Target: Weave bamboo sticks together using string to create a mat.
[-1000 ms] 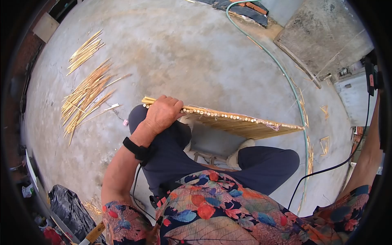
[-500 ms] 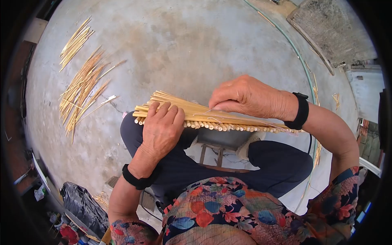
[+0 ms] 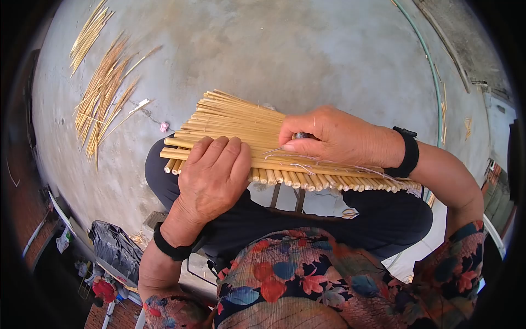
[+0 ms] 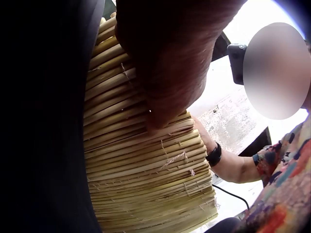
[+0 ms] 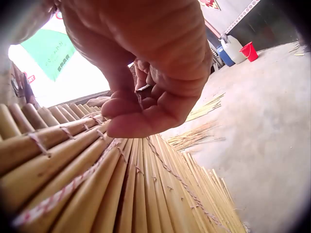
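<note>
A mat of straw-coloured stalks [image 3: 235, 118], stitched together with thread, lies across the person's lap, its cut ends toward the body. The left hand [image 3: 212, 178] grips its near left edge, fingers over the top; in the left wrist view the hand's underside lies against the stalks [image 4: 131, 145]. Over the mat's middle, the right hand [image 3: 331, 134] pinches a thin needle [image 3: 272, 151] between thumb and fingers. A dark metal band [image 5: 144, 89] shows among its fingers in the right wrist view. Pink-and-white thread [image 5: 73, 187] runs along the stalks below that hand.
Loose stalks [image 3: 107, 101] lie in piles on the concrete floor at the left, near a small pink bundle [image 3: 164, 126]. A green hose [image 3: 430, 60] runs along the right. A black plastic bag [image 3: 115, 244] sits at lower left. A red bucket [image 5: 250, 52] stands farther off.
The right arm, stretched out to the far right a second ago, has come back over the mat with the needle. The mat has tipped, showing more of its top face; the left hand keeps its grip.
</note>
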`<act>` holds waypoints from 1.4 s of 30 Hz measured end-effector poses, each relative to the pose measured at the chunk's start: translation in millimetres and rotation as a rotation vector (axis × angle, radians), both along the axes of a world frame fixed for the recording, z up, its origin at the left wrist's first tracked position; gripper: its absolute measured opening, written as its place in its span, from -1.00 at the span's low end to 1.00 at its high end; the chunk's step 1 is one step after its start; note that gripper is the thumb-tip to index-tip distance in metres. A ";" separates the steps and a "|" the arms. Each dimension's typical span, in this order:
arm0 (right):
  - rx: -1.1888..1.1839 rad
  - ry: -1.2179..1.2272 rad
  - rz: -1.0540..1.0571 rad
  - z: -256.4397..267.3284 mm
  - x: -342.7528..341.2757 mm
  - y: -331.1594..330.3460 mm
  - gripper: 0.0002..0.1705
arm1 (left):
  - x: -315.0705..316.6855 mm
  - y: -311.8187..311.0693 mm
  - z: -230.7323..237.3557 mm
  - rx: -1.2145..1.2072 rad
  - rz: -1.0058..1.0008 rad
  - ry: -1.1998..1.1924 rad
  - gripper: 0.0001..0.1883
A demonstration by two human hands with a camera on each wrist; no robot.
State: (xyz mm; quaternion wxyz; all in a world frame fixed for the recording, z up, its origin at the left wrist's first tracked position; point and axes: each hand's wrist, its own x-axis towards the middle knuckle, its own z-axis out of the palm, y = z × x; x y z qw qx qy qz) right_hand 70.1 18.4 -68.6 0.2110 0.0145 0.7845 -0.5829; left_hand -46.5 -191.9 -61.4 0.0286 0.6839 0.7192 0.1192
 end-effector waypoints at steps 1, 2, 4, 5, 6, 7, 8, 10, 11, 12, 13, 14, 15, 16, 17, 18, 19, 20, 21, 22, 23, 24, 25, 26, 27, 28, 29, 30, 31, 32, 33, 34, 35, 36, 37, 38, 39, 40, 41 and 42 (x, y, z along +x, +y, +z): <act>0.004 0.003 0.012 0.2 0.3 0.7 -0.84 | 0.0 0.8 -0.4 0.004 -0.007 -0.018 -0.64; -0.013 -0.013 -0.006 1.9 1.0 1.9 -0.84 | -0.8 1.4 -0.3 0.011 -0.021 -0.036 -0.63; -0.022 -0.028 -0.023 5.4 2.2 2.5 -0.84 | -1.1 0.9 0.9 0.012 -0.025 -0.036 -0.64; -0.010 0.017 -0.001 4.6 4.3 1.3 -0.85 | -0.4 0.3 0.6 0.006 -0.036 -0.041 -0.64; 0.003 0.062 0.022 4.9 5.9 1.0 -0.85 | 0.4 0.2 -0.1 0.017 -0.037 -0.040 -0.64; 0.010 0.060 0.022 7.5 6.4 1.7 -0.85 | 0.9 1.2 0.1 0.022 -0.032 -0.041 -0.65; 0.094 0.127 0.060 8.9 6.0 0.9 -0.85 | 0.6 1.4 -0.7 0.027 -0.030 -0.040 -0.65; 0.184 0.192 0.097 7.9 6.2 -0.4 -0.84 | 0.3 0.2 -4.1 0.041 -0.036 -0.030 -0.65; 0.181 0.207 0.106 7.0 6.7 -1.1 -0.84 | 0.6 -0.9 -4.6 0.044 -0.038 -0.021 -0.65; 0.178 0.222 0.115 7.0 6.9 -1.5 -0.84 | 0.9 -1.3 -4.0 0.046 -0.041 -0.022 -0.65; 0.177 0.222 0.112 7.7 6.5 -1.3 -0.84 | 0.9 -1.5 -2.3 0.031 -0.041 -0.026 -0.65; 0.169 0.224 0.150 7.4 6.2 -1.6 -0.83 | 0.9 -2.2 -0.8 0.011 -0.042 -0.031 -0.65; 0.161 0.225 0.188 5.8 6.0 -1.7 -0.83 | 1.3 -2.7 0.7 0.005 -0.047 -0.031 -0.65; 0.153 0.222 0.181 3.2 6.3 -2.2 -0.83 | 1.8 -3.0 3.5 -0.011 -0.040 -0.033 -0.64; 0.114 0.264 0.147 -0.8 7.2 -1.9 -0.82 | 2.6 -2.1 5.6 -0.029 -0.034 -0.037 -0.63; 0.075 0.306 0.113 -5.3 8.3 -0.8 -0.79 | 2.6 -1.0 6.5 -0.041 -0.041 -0.042 -0.63; 0.060 0.301 0.105 -8.6 8.6 -0.2 -0.79 | 1.7 -1.6 7.9 -0.060 -0.047 -0.048 -0.63; 0.014 0.259 0.119 -10.7 8.0 0.8 -0.78 | 0.9 -2.2 8.8 -0.080 -0.050 -0.053 -0.62; -0.033 0.218 0.133 -13.0 7.3 1.5 -0.77 | 0.4 -2.6 8.5 -0.096 -0.053 -0.057 -0.62; -0.051 0.216 0.130 -15.1 7.9 1.2 -0.77 | 0.2 -3.2 7.9 -0.081 -0.063 -0.041 -0.64; -0.091 0.210 0.119 -14.9 9.5 0.8 -0.77 | 0.4 -3.2 8.9 -0.068 -0.073 -0.028 -0.66; -0.130 0.202 0.109 -16.2 10.2 0.6 -0.76 | 0.5 -3.0 10.0 -0.085 -0.074 -0.036 -0.66; -0.147 0.193 0.107 -17.4 9.9 1.2 -0.76 | 1.4 -2.6 11.6 -0.091 -0.070 -0.024 -0.69; -0.148 0.143 0.147 -17.5 8.8 2.4 -0.76 | 2.4 -2.2 12.5 -0.099 -0.064 -0.013 -0.72; -0.147 0.098 0.190 -18.4 7.4 3.2 -0.76 | 3.2 -3.1 11.4 -0.114 -0.060 -0.021 -0.72; -0.162 0.095 0.194 -19.7 5.8 4.5 -0.76 | 3.5 -4.6 10.8 -0.102 -0.056 -0.015 -0.74; -0.213 0.077 0.208 -21.5 4.8 5.7 -0.75 | 3.9 -6.2 10.4 -0.092 -0.053 -0.011 -0.76; -0.261 0.059 0.220 -25.8 5.5 3.1 -0.74 | 5.1 -9.4 8.3 -0.104 -0.050 -0.016 -0.76; -0.271 0.054 0.224 -28.6 5.6 2.0 -0.74 | 5.1 -9.6 8.0 -0.097 -0.054 -0.006 -0.77; -0.314 0.068 0.192 -31.0 5.3 1.1 -0.75 | 5.0 -9.6 7.9 -0.090 -0.058 0.004 -0.77; -0.358 0.082 0.159 -32.4 5.8 -0.5 -0.76 | 5.9 -10.4 8.8 -0.101 -0.053 -0.002 -0.77; -0.363 0.079 0.163 -33.0 4.7 -0.2 -0.76 | 6.0 -10.6 9.1 -0.110 -0.054 0.000 -0.77; -0.333 0.103 0.211 -32.4 3.0 1.1 -0.74 | 6.0 -10.5 9.3 -0.118 -0.054 0.002 -0.77; -0.302 0.127 0.259 -31.4 1.5 2.1 -0.73 | 6.0 -10.7 9.6 -0.121 -0.049 -0.001 -0.77; -0.303 0.125 0.262 -30.0 0.9 1.4 -0.73 | 6.7 -12.0 9.6 -0.120 -0.051 0.004 -0.77; -0.304 0.120 0.269 -28.4 -0.1 1.9 -0.73 | 6.9 -11.9 9.4 -0.119 -0.053 0.007 -0.77; -0.306 0.115 0.275 -27.2 -0.8 2.1 -0.73 | 7.2 -12.0 9.0 -0.119 -0.051 0.004 -0.77; -0.307 0.113 0.277 -27.2 -0.7 2.2 -0.73 | 8.1 -12.3 8.4 -0.117 -0.047 0.007 -0.77; -0.301 0.109 0.289 -26.8 -0.9 2.4 -0.73 | 8.5 -12.5 8.4 -0.113 -0.044 0.011 -0.77; -0.294 0.105 0.301 -26.4 -1.0 2.6 -0.73 | 8.3 -12.8 9.4 -0.113 -0.041 0.008 -0.77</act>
